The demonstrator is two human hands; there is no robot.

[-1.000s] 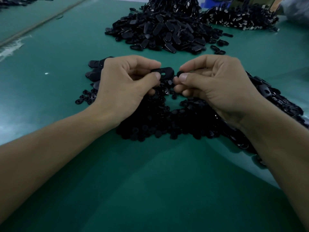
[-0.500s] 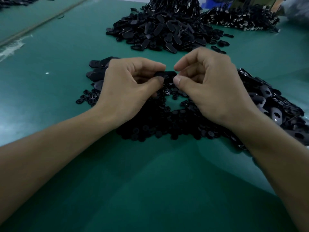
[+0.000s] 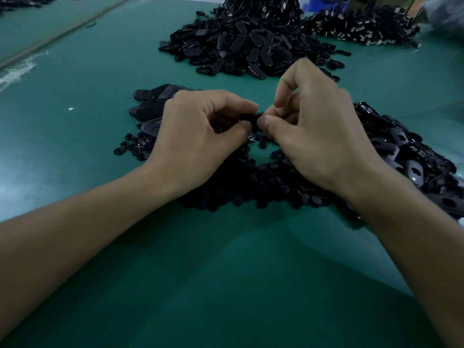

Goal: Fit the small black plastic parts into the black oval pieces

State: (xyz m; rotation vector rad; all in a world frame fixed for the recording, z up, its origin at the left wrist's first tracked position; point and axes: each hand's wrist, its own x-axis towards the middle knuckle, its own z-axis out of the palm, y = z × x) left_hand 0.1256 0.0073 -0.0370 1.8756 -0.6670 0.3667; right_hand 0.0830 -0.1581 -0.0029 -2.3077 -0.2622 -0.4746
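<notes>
Tabletop (image 3: 226,272): green mat, both forearms reaching in from the near edge.
Far heap (image 3: 241,46): black oval pieces piled high by the far edge.
Small parts (image 3: 251,187): low spread mid-table, under both wrists.
Right pile (image 3: 406,156): more ovals, toward the right edge.
Left hand (image 3: 195,139): knuckles up, thumb and forefinger pinching the oval piece.
Right hand (image 3: 319,136): fingers curled, forefinger arched high, thumb and fingertips pinching the piece's other end; any small part there is hidden.
Oval piece (image 3: 251,117): between the two hands, above the small parts.
</notes>
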